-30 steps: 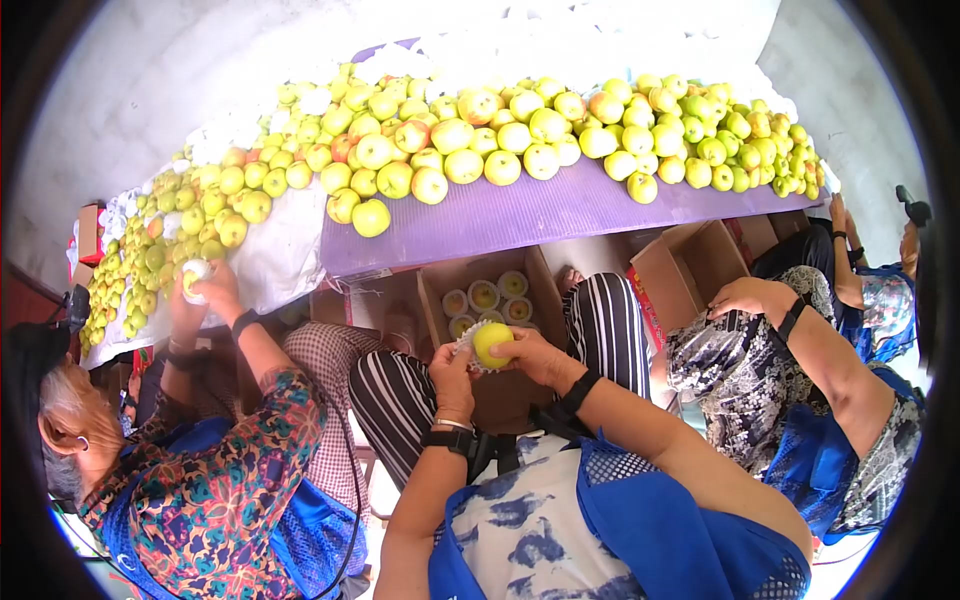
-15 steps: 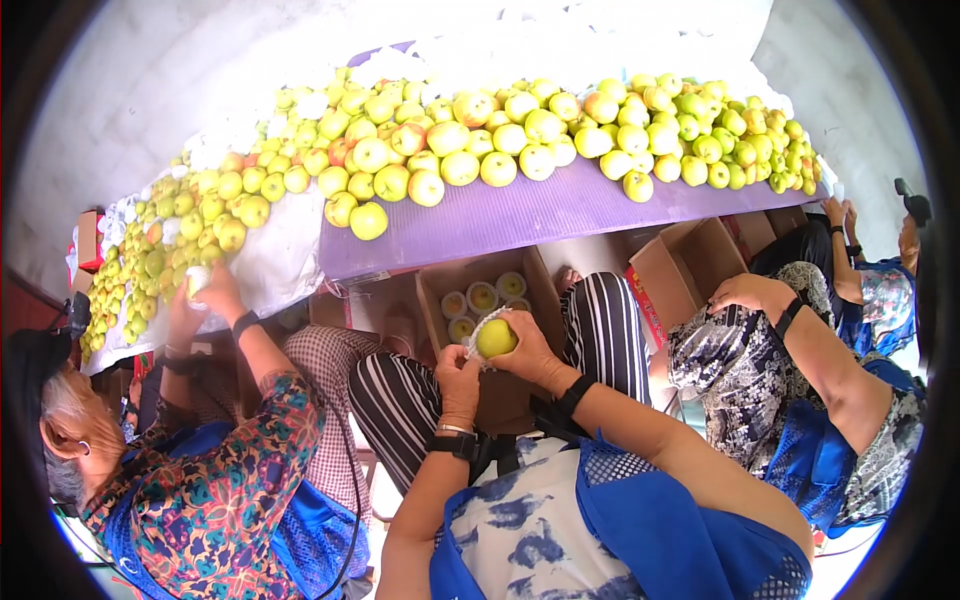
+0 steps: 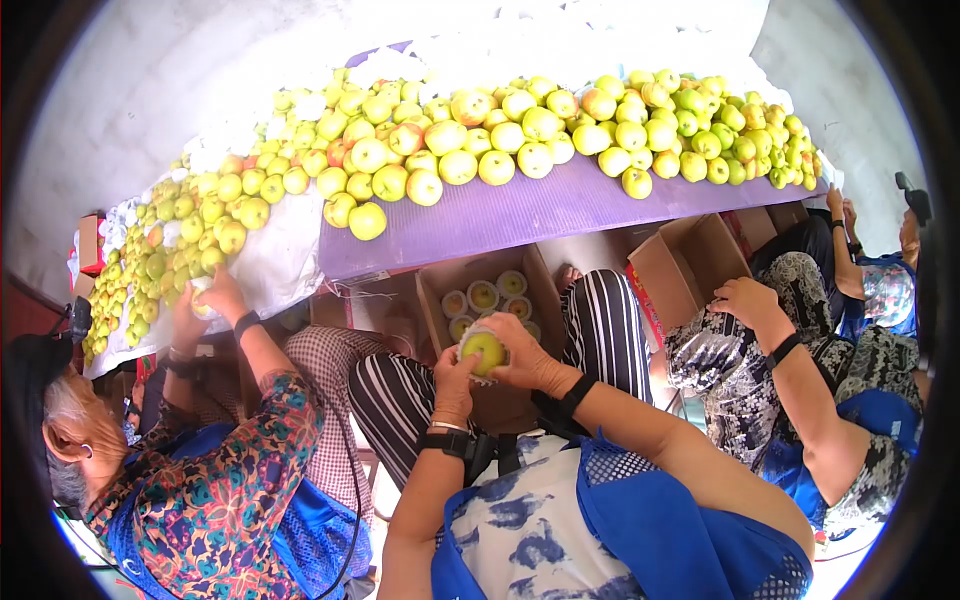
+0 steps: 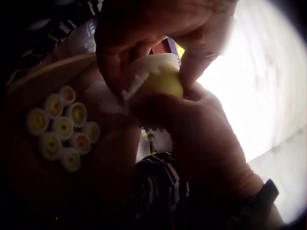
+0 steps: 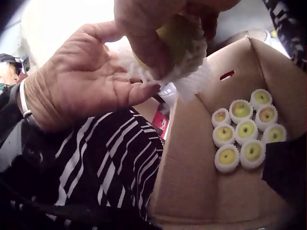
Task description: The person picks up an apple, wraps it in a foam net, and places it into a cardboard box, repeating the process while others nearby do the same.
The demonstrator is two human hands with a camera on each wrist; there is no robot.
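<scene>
A yellow-green apple [image 3: 482,350] is between my hands above my lap, partly inside a white foam net sleeve [image 5: 194,72]. My right hand [image 3: 530,360] curls round the apple from the right, fingers over its far side. At the lower left, my left hand [image 3: 454,388] pinches the sleeve's edge, with its thumb against the apple. In the right wrist view the left hand [image 5: 81,76] shows its palm beneath the net. The left wrist view shows the net [image 4: 158,61] covering one side of the apple.
An open cardboard box [image 5: 192,158] holds several apples [image 5: 246,129] in foam nets. Beyond it, a purple-covered table [image 3: 430,240] bears a long heap of apples [image 3: 460,135]. People sit close on both sides; another box [image 3: 690,260] stands at the right.
My right hand has turned the apple and brought it slightly left and down towards my left hand. The foam net has come further round the apple.
</scene>
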